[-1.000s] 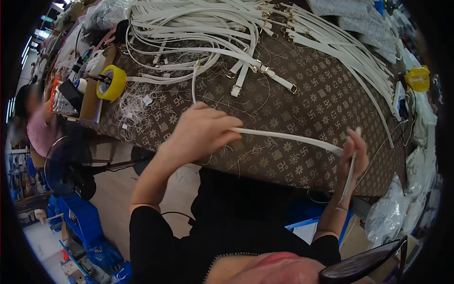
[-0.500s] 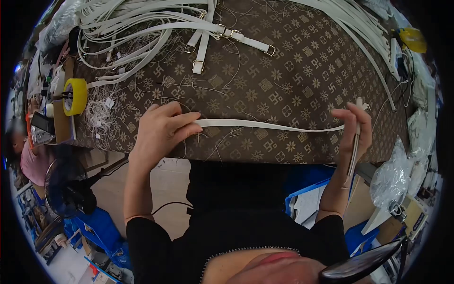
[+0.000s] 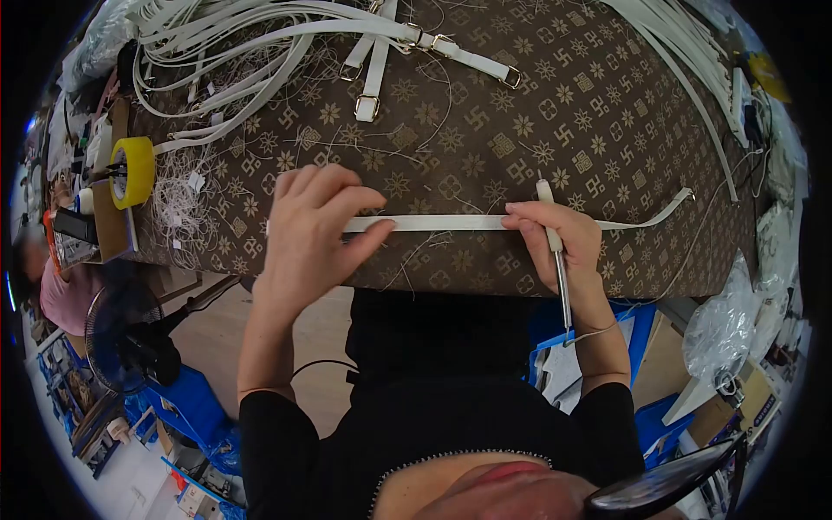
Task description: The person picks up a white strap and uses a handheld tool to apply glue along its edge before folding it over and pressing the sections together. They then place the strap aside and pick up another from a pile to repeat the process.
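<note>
A narrow white strap (image 3: 446,223) lies across the near part of the patterned cloth. My left hand (image 3: 316,230) is over its left part, thumb and index finger apart, with the strap passing beneath; the other fingers are partly hidden. My right hand (image 3: 563,243) grips a pen-like tool (image 3: 555,238) with a pale handle, a metal shaft and a thin tip pointing away from me. A thin cord trails from the tool's lower end. The right fingertips touch the strap, whose right end curves up beyond that hand.
White straps with metal buckles (image 3: 368,107) are heaped at the back left, and more straps (image 3: 676,65) at the back right. Loose threads (image 3: 186,204) and a yellow tape roll (image 3: 133,173) are at the left. A fan (image 3: 126,338) stands below, near a person in pink (image 3: 65,299).
My right hand has moved left along the strap, from its right end toward the middle, carrying the tool. The left hand's thumb and index finger have spread apart. The strap now lies straighter.
</note>
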The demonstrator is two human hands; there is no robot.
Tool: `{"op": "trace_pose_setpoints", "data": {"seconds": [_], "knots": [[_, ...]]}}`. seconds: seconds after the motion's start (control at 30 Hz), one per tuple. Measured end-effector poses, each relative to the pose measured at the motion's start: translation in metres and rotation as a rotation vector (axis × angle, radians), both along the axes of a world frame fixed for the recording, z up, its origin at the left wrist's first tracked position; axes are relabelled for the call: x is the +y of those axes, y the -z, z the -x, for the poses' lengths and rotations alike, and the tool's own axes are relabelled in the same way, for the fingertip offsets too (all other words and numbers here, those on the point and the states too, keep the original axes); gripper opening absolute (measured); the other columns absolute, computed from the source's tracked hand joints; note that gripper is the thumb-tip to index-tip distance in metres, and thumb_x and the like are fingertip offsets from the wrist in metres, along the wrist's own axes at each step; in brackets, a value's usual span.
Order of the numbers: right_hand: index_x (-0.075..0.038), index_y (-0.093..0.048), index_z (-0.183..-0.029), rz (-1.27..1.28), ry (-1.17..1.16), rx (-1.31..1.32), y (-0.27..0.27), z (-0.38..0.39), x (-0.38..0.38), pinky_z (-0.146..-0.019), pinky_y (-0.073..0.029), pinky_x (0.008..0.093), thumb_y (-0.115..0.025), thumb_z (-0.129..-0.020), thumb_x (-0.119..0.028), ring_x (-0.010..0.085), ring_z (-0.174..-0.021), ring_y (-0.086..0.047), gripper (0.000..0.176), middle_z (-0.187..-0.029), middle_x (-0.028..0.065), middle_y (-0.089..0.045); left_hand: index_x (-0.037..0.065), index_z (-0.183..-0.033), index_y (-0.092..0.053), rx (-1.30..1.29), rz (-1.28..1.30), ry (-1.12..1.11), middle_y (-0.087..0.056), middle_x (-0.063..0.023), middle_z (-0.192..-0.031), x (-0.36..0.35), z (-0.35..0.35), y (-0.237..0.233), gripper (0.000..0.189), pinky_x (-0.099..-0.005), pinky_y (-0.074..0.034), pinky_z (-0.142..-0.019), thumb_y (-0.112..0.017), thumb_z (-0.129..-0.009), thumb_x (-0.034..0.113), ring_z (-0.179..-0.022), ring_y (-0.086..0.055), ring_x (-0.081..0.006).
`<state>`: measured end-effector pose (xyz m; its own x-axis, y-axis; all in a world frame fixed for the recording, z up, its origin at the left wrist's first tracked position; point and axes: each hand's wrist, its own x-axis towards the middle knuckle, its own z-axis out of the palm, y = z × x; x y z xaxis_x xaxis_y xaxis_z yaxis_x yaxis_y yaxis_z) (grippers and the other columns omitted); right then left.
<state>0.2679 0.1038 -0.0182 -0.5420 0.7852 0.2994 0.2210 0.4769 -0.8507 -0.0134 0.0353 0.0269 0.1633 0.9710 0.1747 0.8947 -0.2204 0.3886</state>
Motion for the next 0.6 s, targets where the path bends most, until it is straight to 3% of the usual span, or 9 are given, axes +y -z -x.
{"op": "trace_pose_setpoints", "data": {"seconds": [0.07,0.23,0.3,0.6], "knots": [[-0.005,-0.067,-0.105,0.057,0.008,0.022,0.002,0.0,0.0,-0.064,-0.055,0.028,-0.066,-0.086,0.003,0.0199,-0.073,-0.072,0.021,-0.083,0.0101,-0.072,0.013,-0.086,-0.066,-0.17,0.041,0.055,-0.057,0.0001,-0.087,0.004,-0.026,0.002,0.024,-0.0357,-0.039,-0.081,-0.082,-0.069,0.019,-0.084,-0.056,-0.021],[-0.004,-0.067,-0.106,0.065,0.026,0.035,0.0,0.0,0.001,-0.065,-0.055,0.0268,-0.064,-0.089,0.001,0.0183,-0.072,-0.072,0.018,-0.081,0.0103,-0.072,0.013,-0.084,-0.064,-0.252,0.124,0.086,-0.055,-0.0002,-0.084,0.018,-0.066,0.022,0.024,-0.0356,-0.038,-0.081,-0.082,-0.068,0.019,-0.083,-0.055,-0.0211],[-0.004,-0.067,-0.106,0.082,0.027,0.043,0.0,-0.001,0.001,-0.065,-0.055,0.0269,-0.064,-0.089,0.001,0.0186,-0.072,-0.072,0.018,-0.081,0.0104,-0.072,0.013,-0.084,-0.065,-0.239,0.109,0.075,-0.054,0.0009,-0.077,0.019,-0.071,0.026,0.023,-0.035,-0.036,-0.076,-0.081,-0.07,0.02,-0.078,-0.054,-0.0205],[-0.005,-0.067,-0.105,0.081,0.019,0.086,0.003,0.001,0.003,-0.062,-0.054,0.0268,-0.065,-0.088,0.0,0.0193,-0.071,-0.072,0.018,-0.079,0.0109,-0.072,0.013,-0.074,-0.062,-0.257,0.038,0.089,-0.056,0.0015,-0.076,0.016,-0.072,0.033,0.018,-0.0331,-0.036,-0.07,-0.078,-0.068,0.01,-0.072,-0.054,-0.0191]]}}
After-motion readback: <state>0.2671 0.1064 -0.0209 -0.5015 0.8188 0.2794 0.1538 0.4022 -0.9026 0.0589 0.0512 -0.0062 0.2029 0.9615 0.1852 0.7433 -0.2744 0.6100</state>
